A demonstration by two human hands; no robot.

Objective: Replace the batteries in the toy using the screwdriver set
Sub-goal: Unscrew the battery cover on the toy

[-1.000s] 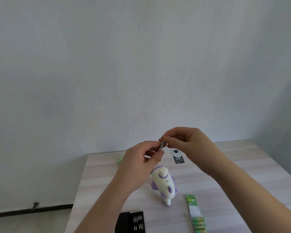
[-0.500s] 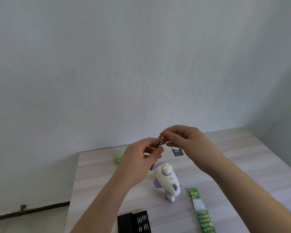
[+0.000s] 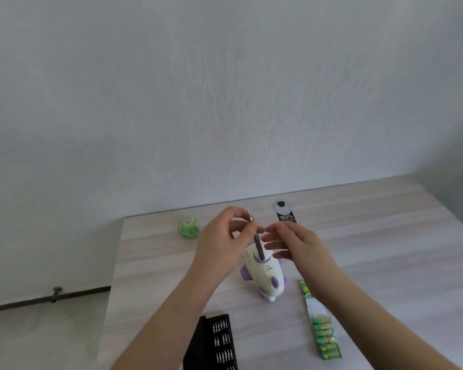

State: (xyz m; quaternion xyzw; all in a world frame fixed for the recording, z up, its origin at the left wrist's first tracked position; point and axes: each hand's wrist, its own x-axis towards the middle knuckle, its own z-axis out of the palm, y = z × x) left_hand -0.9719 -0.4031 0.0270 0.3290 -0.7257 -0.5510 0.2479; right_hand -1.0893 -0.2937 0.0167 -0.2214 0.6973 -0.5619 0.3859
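Nearest us, at the bottom edge of the table [image 3: 385, 236], lies the black screwdriver set [image 3: 219, 343], its case open with rows of pale bits showing; just right of it a strip of green batteries [image 3: 324, 335] runs away from us, its print too blurred to read; our forearms reach forward over both; our left hand [image 3: 222, 247] is raised with fingers and thumb curled round the dark screwdriver [image 3: 257, 240], held tilted, silver tip up and butt down in front of the white and purple toy [image 3: 265, 273], which stands on the table between our wrists; our right hand [image 3: 294, 241] hovers just beside the shaft, fingers straight and spread, holding nothing; half a second ago those right fingers were pinched at the tip of the tool, and now they have let go and drawn back; beyond the hands a black tag [image 3: 285, 213] reads "100%", the smaller lines illegible; farther left sits a small green packet [image 3: 188, 226], near the wall.
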